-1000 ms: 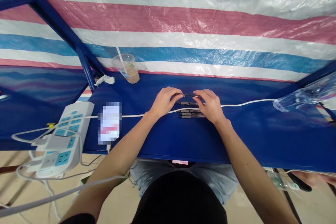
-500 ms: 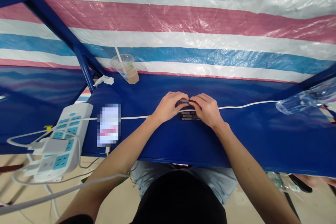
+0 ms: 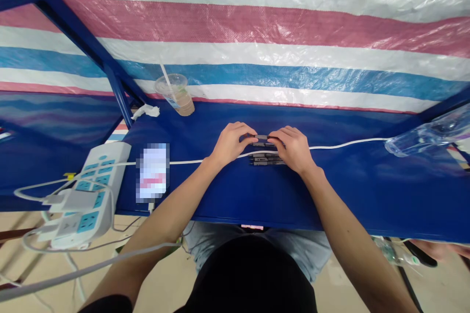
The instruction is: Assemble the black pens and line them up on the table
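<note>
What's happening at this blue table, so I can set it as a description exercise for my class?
A person is holding a slim dark pen sideways between the fingertips of the left hand and the right hand; finer detail is too small to tell. Closer to the person, more dark pens lie side by side on the blue table, with a white cable running across by them. A phone and power strip are off to the left.

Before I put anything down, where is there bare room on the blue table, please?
The widest bare patch of table lies between the white cable and the right forearm; another lies between the clear plastic cup and the left hand. It is crowded around the slim dark pens and, far left, the white power strip.
</note>
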{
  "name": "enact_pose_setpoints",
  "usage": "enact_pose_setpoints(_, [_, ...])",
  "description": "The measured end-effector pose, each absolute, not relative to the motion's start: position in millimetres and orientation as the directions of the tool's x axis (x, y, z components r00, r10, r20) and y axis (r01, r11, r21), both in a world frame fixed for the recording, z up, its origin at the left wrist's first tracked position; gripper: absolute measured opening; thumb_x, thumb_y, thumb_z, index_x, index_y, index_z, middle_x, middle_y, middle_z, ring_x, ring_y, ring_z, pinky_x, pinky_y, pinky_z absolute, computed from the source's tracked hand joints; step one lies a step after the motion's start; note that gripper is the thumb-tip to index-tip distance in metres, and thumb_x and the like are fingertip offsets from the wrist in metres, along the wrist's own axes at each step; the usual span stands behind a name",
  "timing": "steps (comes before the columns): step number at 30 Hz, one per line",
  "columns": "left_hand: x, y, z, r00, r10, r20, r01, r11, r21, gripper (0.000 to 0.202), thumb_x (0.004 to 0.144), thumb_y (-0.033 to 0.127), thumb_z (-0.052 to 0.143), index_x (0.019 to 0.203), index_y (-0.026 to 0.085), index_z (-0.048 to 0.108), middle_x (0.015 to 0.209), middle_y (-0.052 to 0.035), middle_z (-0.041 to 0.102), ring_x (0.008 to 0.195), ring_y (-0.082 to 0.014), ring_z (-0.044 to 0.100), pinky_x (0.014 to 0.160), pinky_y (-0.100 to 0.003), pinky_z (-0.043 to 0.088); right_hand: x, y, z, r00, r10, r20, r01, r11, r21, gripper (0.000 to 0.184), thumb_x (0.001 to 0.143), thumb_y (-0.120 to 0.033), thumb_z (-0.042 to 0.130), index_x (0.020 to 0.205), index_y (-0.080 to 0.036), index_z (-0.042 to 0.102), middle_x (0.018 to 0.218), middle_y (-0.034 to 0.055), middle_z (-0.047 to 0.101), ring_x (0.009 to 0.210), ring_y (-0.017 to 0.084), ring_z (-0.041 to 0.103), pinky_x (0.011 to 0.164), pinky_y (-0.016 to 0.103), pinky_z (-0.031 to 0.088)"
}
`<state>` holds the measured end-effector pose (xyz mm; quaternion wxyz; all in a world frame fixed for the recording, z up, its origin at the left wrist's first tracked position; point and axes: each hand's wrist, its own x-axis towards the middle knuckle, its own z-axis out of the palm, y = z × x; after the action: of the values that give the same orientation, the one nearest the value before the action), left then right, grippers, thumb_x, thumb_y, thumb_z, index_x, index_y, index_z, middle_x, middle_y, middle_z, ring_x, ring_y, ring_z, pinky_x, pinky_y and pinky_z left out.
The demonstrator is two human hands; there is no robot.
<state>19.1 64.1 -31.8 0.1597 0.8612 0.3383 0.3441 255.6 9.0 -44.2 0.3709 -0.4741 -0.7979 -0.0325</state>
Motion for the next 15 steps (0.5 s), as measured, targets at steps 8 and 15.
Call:
enact_pose_setpoints(8, [19.5,62.3,-27.7,0.54,0.725,0.428,0.491,-0.684,0.539,0.026,0.105,0.047,0.067,0.108,0.023,0.078,0.1,-0.0025,0.08,0.093,-0.0215,0.071,0.091,-0.037,0.048,257.5,10.2,-45.7,-0.241,0.762,0.602,0.767,0.529,-0.362,0.009,0.105,-0.026,0.064,0.099,-0.023,0.07,0.094,0.0059,0.074,0.085,0.023,0.065,0.08,0.037,0.046])
enact_pose_setpoints(15, [20.2,65.3,-29.1,0.582,0.752,0.308,0.523,-0.637,0.567,0.046,0.112,0.046,0.053,0.079,0.022,0.073,0.079,0.0011,0.077,0.081,-0.019,0.071,0.091,-0.036,0.046,257.5,10.0,-45.2,-0.238,0.757,0.609,0.77,0.529,-0.357,0.009,0.101,-0.015,0.063,0.095,-0.022,0.065,0.093,0.0037,0.07,0.077,0.02,0.061,0.075,0.034,0.044])
